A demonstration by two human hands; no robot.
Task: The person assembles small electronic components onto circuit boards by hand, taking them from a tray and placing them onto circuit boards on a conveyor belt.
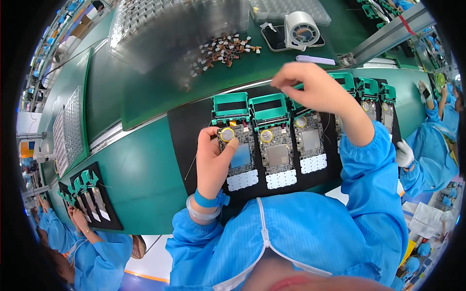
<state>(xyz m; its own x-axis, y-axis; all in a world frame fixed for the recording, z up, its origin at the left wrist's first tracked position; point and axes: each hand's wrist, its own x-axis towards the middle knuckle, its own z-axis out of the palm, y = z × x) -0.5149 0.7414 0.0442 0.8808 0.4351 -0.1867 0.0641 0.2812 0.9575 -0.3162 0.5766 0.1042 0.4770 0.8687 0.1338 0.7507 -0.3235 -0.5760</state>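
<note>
My left hand (216, 155) is closed on the leftmost circuit board, thumb and fingers on either side of a round coin cell (227, 135) near its upper end. This board has a blue-looking square plate (240, 156) and a white lower section (242, 180); a green plastic frame (230, 105) lies at its top. My right hand (310, 85) is raised above the row, fingers loosely bent and slightly blurred, with nothing visible between thumb and fingertips. Beneath and beside it, more boards such as the second circuit board (277, 156) lie with a green frame (268, 109) at the top.
A black mat (187, 140) lies under the boards on the green table (145, 194). Beyond are a heap of small flex connectors (225, 51), clear trays (179, 24), a white tape roll (302, 31) and a lilac-handled tool (315, 60). Co-workers in blue sit at both sides.
</note>
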